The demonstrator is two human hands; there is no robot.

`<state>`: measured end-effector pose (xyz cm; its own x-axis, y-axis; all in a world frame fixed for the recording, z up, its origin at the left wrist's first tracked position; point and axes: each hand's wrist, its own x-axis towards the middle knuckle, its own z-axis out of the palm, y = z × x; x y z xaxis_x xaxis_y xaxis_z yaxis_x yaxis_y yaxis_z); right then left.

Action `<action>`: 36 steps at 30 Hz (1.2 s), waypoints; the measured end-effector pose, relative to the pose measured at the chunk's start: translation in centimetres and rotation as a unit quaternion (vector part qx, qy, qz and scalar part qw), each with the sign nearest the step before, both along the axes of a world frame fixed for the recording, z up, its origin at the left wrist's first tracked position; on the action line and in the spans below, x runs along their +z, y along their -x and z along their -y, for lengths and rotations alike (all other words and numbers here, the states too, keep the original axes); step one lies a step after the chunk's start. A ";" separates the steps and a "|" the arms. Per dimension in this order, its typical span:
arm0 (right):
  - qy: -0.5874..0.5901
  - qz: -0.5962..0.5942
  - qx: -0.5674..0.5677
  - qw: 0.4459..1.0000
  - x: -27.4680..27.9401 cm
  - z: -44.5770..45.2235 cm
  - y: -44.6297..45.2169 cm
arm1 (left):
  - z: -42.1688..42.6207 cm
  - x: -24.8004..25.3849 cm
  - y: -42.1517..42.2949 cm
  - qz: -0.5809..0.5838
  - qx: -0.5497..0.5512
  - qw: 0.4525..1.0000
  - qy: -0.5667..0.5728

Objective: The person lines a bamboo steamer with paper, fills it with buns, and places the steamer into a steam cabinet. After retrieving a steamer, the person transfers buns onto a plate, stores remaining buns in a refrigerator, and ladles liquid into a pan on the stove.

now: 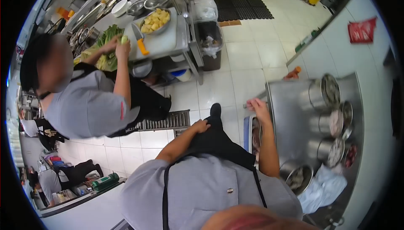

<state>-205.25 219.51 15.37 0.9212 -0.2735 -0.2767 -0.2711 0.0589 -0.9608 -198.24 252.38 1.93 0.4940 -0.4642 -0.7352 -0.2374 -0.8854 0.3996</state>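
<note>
My left hand [201, 126] is loosely curled beside my black apron [212, 139], with nothing visible in it. Close to the left edge of the steel table [290, 104], my right hand [260, 107] is held out with its fingers partly extended and nothing visible in it. Below that hand, a blue-edged container [247, 133] sits low beside the table; its contents are partly hidden by my forearm. Several steel pots [317, 94] of food stand along the table's far side. A steel bowl [298, 175] lies nearer my body, by a white plastic bag [326, 188].
At the left, a co-worker [88, 99] handles leafy greens [107, 38] at a counter holding a cutting board [168, 40], an orange-handled knife [142, 43] and a bowl of yellow chunks [156, 22]. A black bin [210, 45], floor grate [166, 121] and rubber mat [244, 8] are around the tiled floor.
</note>
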 end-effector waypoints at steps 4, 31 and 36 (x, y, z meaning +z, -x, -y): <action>-0.130 -0.038 -0.015 0.991 -0.1 2.8 -6.3 | 11.3 6.2 -15.3 -0.060 -0.219 0.974 0.014; 0.211 -0.047 0.101 0.971 -4.5 46.9 -82.4 | 40.4 3.2 -79.6 -0.064 0.249 0.934 0.246; 0.395 -0.326 0.306 0.803 -22.2 59.8 -82.3 | 46.3 4.9 -96.8 0.001 0.093 0.975 0.203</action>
